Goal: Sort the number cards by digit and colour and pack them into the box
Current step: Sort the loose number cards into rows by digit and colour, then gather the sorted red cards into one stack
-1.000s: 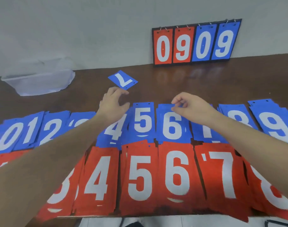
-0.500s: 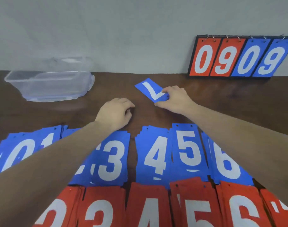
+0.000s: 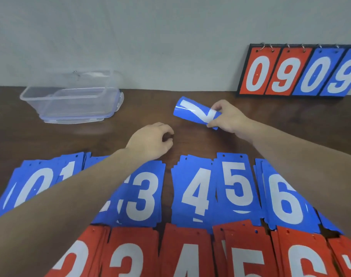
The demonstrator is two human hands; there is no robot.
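Scoreboard against the wall reading 0 9 0 9, blue piles showing 0, 1, 3, 4, 5, 6, red piles showing 2, 3, 4, 5, 6, 7, a blue 7 card held

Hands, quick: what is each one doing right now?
Left hand: fingers curled, holding nothing, resting on the table.
Right hand: pinching the blue 7 card, lifted and bent.
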